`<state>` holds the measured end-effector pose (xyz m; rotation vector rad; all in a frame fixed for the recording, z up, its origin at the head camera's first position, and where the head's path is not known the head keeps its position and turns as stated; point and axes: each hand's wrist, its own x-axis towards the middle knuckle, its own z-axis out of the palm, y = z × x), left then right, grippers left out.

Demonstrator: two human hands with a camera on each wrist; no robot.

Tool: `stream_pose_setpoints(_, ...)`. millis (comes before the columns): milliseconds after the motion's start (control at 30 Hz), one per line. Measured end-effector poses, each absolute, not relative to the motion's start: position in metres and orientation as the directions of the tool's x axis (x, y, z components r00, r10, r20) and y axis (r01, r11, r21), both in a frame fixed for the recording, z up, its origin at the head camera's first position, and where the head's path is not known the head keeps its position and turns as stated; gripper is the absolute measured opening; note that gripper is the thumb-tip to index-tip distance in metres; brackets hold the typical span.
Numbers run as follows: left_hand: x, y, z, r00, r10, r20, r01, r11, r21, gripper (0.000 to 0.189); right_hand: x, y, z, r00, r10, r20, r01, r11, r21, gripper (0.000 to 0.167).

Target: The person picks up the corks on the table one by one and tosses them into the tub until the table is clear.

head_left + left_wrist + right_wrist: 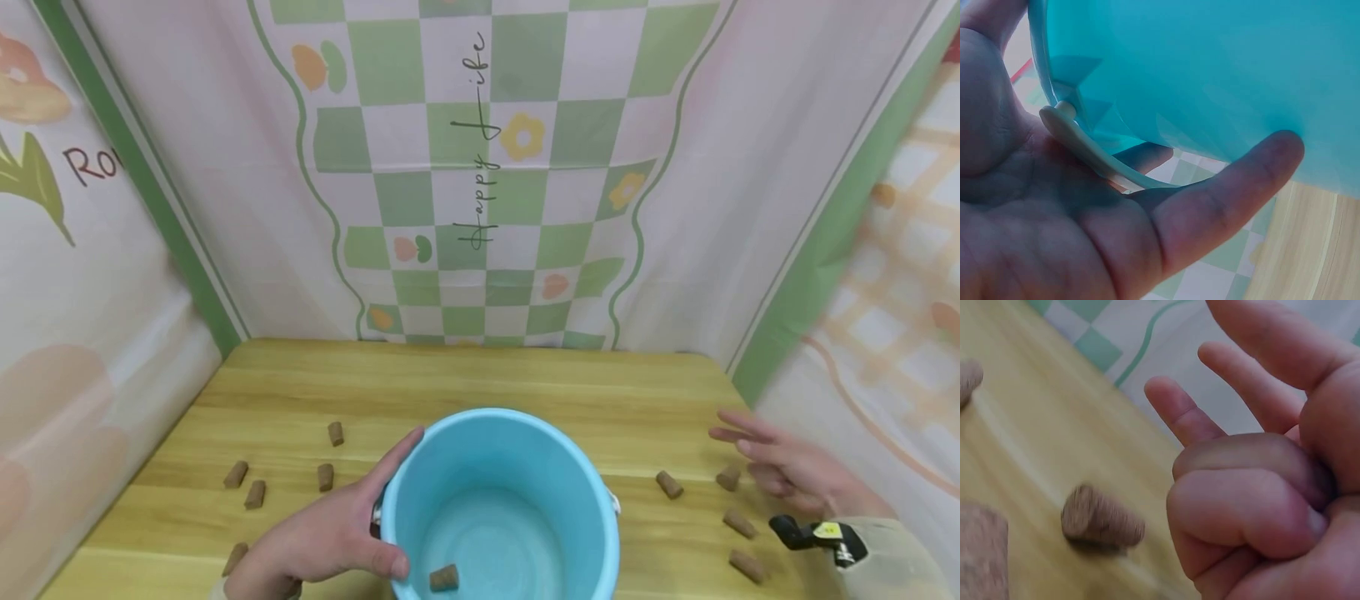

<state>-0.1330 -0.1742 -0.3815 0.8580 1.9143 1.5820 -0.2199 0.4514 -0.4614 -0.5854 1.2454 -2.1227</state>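
A light blue bucket [491, 457] stands at the front middle of the wooden table. My left hand [326, 529] grips its left side, with the thumb over the rim and the other fingers along the outside wall. In the left wrist view the bucket's pale handle [1100, 156] runs between the palm and the wall. One cork [443, 577] lies on the bucket's floor. Above the table's right side is my right hand [798, 471], holding nothing, some fingers extended and two folded in. Nearest to it is a cork [728, 477], with another cork [1102, 517] seen beside the hand in the right wrist view.
Several corks [255, 494] lie scattered on the table left of the bucket. More corks [739, 523] lie to its right. Patterned cloth [517, 183] hangs behind the table [465, 371] and along both sides. A black strap device [817, 537] sits on the right wrist.
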Motion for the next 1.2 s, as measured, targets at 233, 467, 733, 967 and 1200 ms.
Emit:
stream_pose_setpoints(233, -0.133, -0.174, -0.381, -0.666, 0.746, 0.023, 0.163, 0.116, 0.98, 0.11, -0.215, 0.463, -0.473, -0.731, -0.682, -0.031, 0.278, -0.257, -0.925, 0.058)
stream_pose_setpoints(467, -0.133, -0.174, -0.381, -0.671, 0.741, -0.023, 0.107, 0.128, 0.986, 0.111, -0.213, 0.471, -0.484, -0.72, -0.684, -0.113, 0.315, -0.177, -0.932, 0.058)
stream_pose_setpoints(733, -0.132, -0.174, -0.377, -0.677, 0.736, -0.014, 0.127, 0.137, 0.982, 0.113, -0.214, 0.473, -0.489, -0.728, -0.678, -0.107, 0.27, -0.139, -0.953, 0.06)
stream_pose_setpoints(967, -0.133, -0.174, -0.377, -0.672, 0.741, 0.002, 0.149, 0.133, 0.98, 0.112, -0.214, 0.477, -0.491, -0.749, -0.647, -0.142, 0.228, -0.051, -0.972, 0.063)
stream_pose_setpoints(1200, -0.134, -0.174, -0.38, -0.664, 0.748, 0.006, 0.14, 0.116, 0.983, 0.11, -0.211, 0.474, -0.489, -0.762, -0.627, -0.162, 0.237, -0.038, -0.971, 0.061)
